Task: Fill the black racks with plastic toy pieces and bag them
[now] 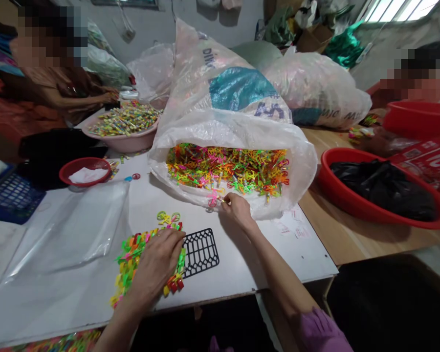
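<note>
My left hand (157, 264) lies fingers-down over a row of small bright plastic toy pieces (132, 254) set on a black plastic grid (201, 252) on the white table (242, 274), pressing them in place. My right hand (236, 209) reaches to the mouth of a big clear plastic sack (234, 127) full of the same coloured pieces (234, 168); its fingertips pinch a pink piece (213, 199) at the sack's edge.
A pink basin of coloured sticks (126, 122) stands at the back left, where another person works. A small red bowl (84, 171), a blue basket (11, 193), a clear plastic sheet (73, 230) lie left. A red basin with a black bag (381, 188) sits right.
</note>
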### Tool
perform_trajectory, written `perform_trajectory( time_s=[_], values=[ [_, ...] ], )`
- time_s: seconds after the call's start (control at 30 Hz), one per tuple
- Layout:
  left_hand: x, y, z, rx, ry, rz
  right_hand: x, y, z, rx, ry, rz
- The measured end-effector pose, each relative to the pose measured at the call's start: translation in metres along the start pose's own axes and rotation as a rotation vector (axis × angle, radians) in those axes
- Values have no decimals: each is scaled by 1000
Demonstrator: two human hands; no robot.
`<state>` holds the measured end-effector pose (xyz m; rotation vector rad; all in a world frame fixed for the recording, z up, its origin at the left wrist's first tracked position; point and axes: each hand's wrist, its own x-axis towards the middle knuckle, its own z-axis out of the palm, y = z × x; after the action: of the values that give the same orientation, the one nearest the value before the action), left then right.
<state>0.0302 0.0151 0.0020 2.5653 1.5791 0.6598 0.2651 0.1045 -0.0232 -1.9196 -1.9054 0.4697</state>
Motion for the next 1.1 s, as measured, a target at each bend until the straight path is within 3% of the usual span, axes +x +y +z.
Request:
perform_trajectory(
  time_s=[0.1, 0.23, 0.33, 0.5, 0.6, 0.77, 0.9, 1.1],
  values=[
    [4, 0, -4, -4, -68, 17, -19, -11, 3, 333, 12, -19],
    [5, 1, -9, 4, -115, 9, -52, -34, 21, 685, -191, -51],
    [3, 2, -9, -37, -119, -12, -74, -48, 35, 795, -264, -78],
    [1, 4, -8, -103, -52, -49, -84, -56, 64, 669, -195, -24],
    [1, 6, -10, -174, -49, -47, -81, -58, 75, 626, -136, -91],
    [-1, 6, -8, -174, 7, -35, -80, -63, 76, 256, -162, -296],
    [-1, 0, 4, -137, 33, 4, -76, -67, 77, 14, -181, -338],
    [-2, -4, 8, -123, 16, -12, -72, -73, 82, -120, -221, -399]
  ],
)
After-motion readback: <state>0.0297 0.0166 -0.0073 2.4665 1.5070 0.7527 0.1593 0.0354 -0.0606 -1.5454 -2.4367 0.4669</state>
